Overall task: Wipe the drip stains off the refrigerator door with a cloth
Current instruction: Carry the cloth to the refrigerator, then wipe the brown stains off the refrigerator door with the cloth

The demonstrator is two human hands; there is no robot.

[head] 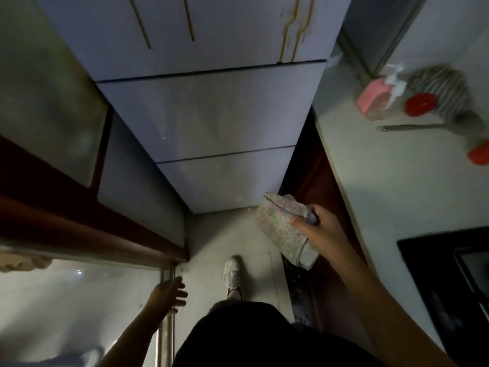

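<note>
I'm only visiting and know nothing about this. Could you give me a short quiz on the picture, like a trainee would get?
1. Which hand holds the cloth? A: left. B: right.
2. Fill in: the drip stains streak the ____ visible panel of the refrigerator door.
3. True or false: the cloth is pressed against the stains.
Key: 1 B, the right hand; 2 uppermost; 3 false, it is held clear of them.

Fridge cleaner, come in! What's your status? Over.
Right hand grips the cloth, low, clear of the refrigerator door. Left hand open, holding nothing. Drip stains high on it, not yet wiped. Nothing blocks them.
</note>
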